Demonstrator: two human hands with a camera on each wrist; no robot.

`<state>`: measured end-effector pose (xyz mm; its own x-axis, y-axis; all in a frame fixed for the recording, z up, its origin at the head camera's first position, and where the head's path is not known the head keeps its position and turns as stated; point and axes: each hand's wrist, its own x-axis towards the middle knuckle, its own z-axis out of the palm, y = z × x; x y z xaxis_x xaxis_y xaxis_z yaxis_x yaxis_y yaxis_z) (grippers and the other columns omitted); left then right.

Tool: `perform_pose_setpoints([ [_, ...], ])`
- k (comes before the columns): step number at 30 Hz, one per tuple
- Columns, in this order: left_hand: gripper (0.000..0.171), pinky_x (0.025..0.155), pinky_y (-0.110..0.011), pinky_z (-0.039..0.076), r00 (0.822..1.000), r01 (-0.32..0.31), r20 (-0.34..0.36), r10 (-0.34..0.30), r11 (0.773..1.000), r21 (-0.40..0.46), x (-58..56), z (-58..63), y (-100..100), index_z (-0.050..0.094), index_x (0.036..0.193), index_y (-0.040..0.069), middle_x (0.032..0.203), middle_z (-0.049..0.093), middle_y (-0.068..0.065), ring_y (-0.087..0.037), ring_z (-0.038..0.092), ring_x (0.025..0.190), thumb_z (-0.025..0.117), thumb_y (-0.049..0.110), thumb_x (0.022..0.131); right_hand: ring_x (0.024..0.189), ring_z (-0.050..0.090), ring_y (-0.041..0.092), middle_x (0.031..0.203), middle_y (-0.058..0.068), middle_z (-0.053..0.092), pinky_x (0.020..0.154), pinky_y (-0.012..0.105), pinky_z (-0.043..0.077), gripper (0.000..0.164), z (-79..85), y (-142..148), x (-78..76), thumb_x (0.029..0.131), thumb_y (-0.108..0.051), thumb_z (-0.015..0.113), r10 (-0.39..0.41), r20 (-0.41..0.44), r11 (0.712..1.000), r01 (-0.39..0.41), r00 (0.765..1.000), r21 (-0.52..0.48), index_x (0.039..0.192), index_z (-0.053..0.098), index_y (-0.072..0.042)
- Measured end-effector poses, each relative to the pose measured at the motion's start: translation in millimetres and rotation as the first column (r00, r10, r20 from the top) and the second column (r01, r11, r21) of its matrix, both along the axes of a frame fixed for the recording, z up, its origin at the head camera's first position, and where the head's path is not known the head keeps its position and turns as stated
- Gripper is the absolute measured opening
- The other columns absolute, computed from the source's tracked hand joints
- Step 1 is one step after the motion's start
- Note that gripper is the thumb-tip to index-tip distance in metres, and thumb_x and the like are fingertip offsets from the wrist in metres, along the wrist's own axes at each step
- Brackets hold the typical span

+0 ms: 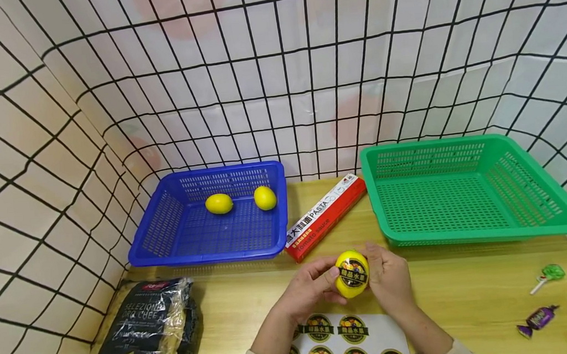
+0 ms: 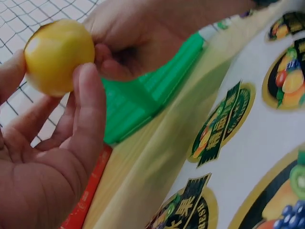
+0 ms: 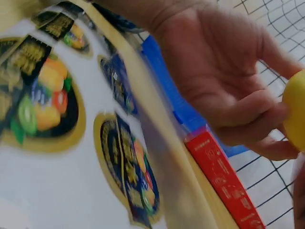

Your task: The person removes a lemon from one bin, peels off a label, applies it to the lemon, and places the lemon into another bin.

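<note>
Both hands meet at a yellow lemon (image 1: 352,274), held above the front middle of the table. A round black-and-gold fruit label (image 1: 353,272) sits on the side of the lemon facing the head camera. My left hand (image 1: 304,289) grips the fruit from the left, thumb at the label's edge. From the right, my right hand (image 1: 392,282) holds it with curled fingers. In the left wrist view the lemon (image 2: 59,57) shows between the fingertips of both hands. Below them lies a white sheet of matching labels (image 1: 383,333).
A blue basket (image 1: 210,258) with two lemons (image 1: 219,204) stands back left, a green basket (image 1: 488,233) back right. Between them lies a red pasta box (image 1: 327,218). Black pasta bags (image 1: 146,332) lie front left; a lollipop (image 1: 553,272) and wrapped candy (image 1: 539,319) lie right.
</note>
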<state>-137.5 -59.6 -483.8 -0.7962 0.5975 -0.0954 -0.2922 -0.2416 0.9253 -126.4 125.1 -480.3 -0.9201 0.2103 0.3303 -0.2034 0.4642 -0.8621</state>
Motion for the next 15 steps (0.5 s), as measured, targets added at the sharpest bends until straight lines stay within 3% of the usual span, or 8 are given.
perform_pose_setpoints([
  [4, 0.054, 0.076, -0.025, 0.061, 1.0, 0.023, 0.013, -0.023, 1.0, 0.011, 0.4, 2.6, -2, 0.042, 0.149, -0.006, 0.119, 0.063, 0.003, -0.011, 0.069, 0.086, 0.057, 0.023, 0.105, 0.095, 0.075, 0.015, 0.097, 0.016, 0.079, 0.081, 0.004, 0.05, 0.04, 3.9, 1, 0.1, 0.109, -0.022, 0.049, -0.009, 0.06, 1.0, 0.01, 0.998, -0.021, 0.094, 0.08, -0.001],
  [6, 0.053, 0.076, -0.026, 0.061, 1.0, 0.011, 0.011, -0.011, 1.0, -0.022, -0.2, 4.7, -4, 0.043, 0.149, -0.003, 0.123, 0.061, -0.001, -0.012, 0.068, 0.086, 0.057, 0.023, 0.105, 0.089, 0.071, 0.008, 0.097, 0.013, 0.079, 0.076, 0.012, 0.053, 0.043, 6.8, 2, 0.2, 0.111, -0.026, 0.045, 0.029, 0.117, 0.999, -0.026, 0.993, -0.027, 0.099, 0.079, -0.002],
  [9, 0.051, 0.075, -0.027, 0.061, 1.0, -0.005, 0.003, 0.005, 0.998, -0.058, -1.7, 6.1, -5, 0.044, 0.15, 0.001, 0.126, 0.057, -0.005, -0.013, 0.068, 0.086, 0.056, 0.023, 0.106, 0.078, 0.071, 0.013, 0.1, 0.016, 0.077, 0.067, 0.022, 0.058, 0.044, 10.6, 4, 0.2, 0.111, -0.031, 0.043, 0.138, 0.189, 0.99, -0.134, 0.972, -0.034, 0.111, 0.075, -0.002],
  [12, 0.049, 0.074, -0.028, 0.062, 1.0, -0.004, 0.004, 0.004, 0.998, -0.068, -2.8, 7.4, -7, 0.044, 0.151, 0.004, 0.125, 0.056, -0.006, -0.014, 0.069, 0.085, 0.055, 0.023, 0.106, 0.071, 0.07, 0.008, 0.104, 0.018, 0.072, 0.061, 0.026, 0.059, 0.035, 12.7, 7, -0.8, 0.107, -0.03, 0.052, 0.28, 0.23, 0.96, -0.275, 0.932, -0.056, 0.122, 0.069, -0.003],
  [15, 0.049, 0.072, -0.027, 0.062, 1.0, -0.004, 0.008, 0.004, 0.998, -0.069, -2.3, 8.7, -7, 0.044, 0.151, 0.006, 0.125, 0.055, -0.005, -0.014, 0.07, 0.083, 0.055, 0.025, 0.106, 0.067, 0.071, 0.008, 0.107, 0.021, 0.067, 0.058, 0.027, 0.06, 0.037, 13.7, 10, -1.2, 0.099, -0.026, 0.067, 0.394, 0.249, 0.919, -0.382, 0.885, -0.095, 0.128, 0.062, -0.002],
])
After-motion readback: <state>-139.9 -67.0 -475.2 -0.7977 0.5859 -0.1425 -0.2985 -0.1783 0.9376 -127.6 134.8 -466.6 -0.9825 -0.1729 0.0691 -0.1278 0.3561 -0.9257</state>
